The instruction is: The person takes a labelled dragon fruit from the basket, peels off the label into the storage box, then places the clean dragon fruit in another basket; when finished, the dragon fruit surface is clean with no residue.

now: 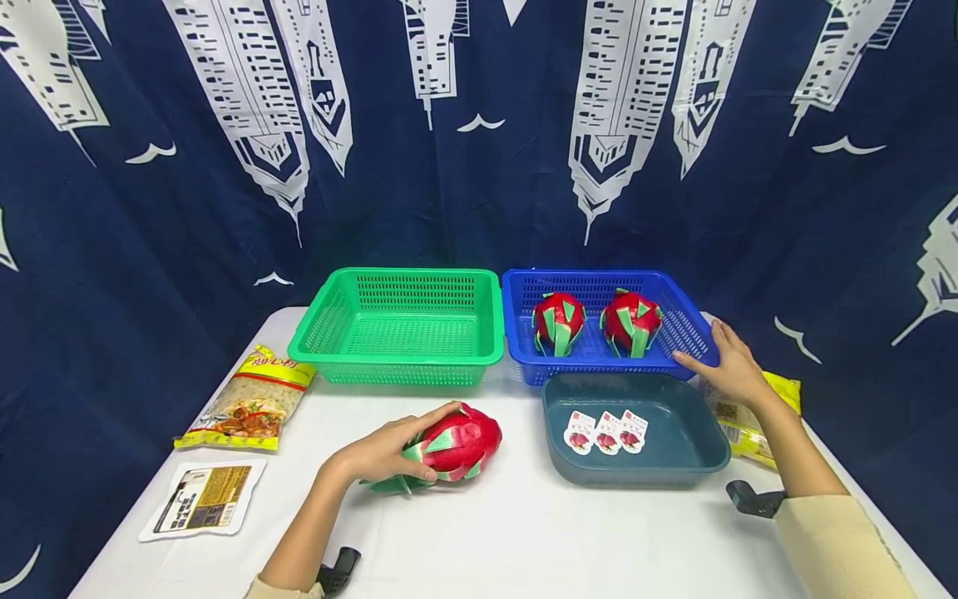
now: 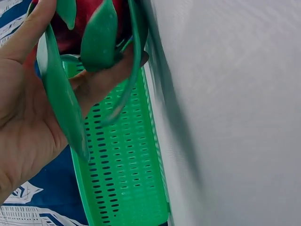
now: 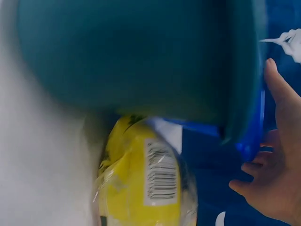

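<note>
My left hand [image 1: 389,449] grips a red dragon fruit [image 1: 466,441] with green leaf scales, low over the white table in front of the green basket. In the left wrist view, thumb and fingers lie on either side of the dragon fruit [image 2: 96,28], and long green leaves hang across the palm. My right hand [image 1: 729,362] is at the near right corner of the blue basket [image 1: 524,366], thumb and fingers spread apart around that corner. Two more dragon fruits, one left [image 1: 558,324] and one right [image 1: 631,323], sit inside it.
A green basket [image 1: 397,372] stands left of the blue one. A dark teal tub [image 1: 636,476] holds several dragon-fruit cards [image 1: 606,433]. Yellow food bags lie left [image 1: 250,399] and right [image 3: 127,188], the right one partly behind my forearm. A white flat packet [image 1: 204,499] lies front left.
</note>
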`<state>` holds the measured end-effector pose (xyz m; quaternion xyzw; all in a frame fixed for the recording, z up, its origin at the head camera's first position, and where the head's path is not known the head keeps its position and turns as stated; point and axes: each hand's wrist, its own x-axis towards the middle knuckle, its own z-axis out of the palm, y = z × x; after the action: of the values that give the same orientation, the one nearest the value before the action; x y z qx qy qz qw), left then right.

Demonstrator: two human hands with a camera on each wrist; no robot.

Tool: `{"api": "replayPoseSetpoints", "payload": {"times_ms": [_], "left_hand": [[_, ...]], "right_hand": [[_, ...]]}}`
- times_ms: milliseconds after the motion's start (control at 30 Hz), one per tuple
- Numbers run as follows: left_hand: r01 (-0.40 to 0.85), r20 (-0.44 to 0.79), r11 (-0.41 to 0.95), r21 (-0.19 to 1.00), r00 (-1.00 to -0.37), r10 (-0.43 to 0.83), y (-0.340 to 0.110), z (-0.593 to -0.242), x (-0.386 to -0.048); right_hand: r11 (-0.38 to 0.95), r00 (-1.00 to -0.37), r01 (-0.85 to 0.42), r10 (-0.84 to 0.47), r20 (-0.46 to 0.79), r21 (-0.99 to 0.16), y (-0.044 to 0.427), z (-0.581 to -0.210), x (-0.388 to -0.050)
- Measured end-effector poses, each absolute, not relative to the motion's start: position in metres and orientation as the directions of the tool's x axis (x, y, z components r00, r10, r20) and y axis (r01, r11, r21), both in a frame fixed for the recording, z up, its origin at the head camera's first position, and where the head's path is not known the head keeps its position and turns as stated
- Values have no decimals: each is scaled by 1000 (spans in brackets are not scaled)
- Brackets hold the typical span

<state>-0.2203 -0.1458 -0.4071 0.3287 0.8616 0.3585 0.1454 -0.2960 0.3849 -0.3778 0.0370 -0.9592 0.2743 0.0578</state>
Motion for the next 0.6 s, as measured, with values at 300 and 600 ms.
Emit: {"api": "replayPoseSetpoints", "payload": {"times_ms": [300,600], "left_hand": [[452,-22,531,716,-746,665,-146,-411,-224],[476,35,446,758,-712,702,-147,-413,-226]], "right_hand": [[792,-999,-40,-32,24,-609,387,-381,-300],[765,-999,-40,-15,44,-643,388,-390,-301]]}}
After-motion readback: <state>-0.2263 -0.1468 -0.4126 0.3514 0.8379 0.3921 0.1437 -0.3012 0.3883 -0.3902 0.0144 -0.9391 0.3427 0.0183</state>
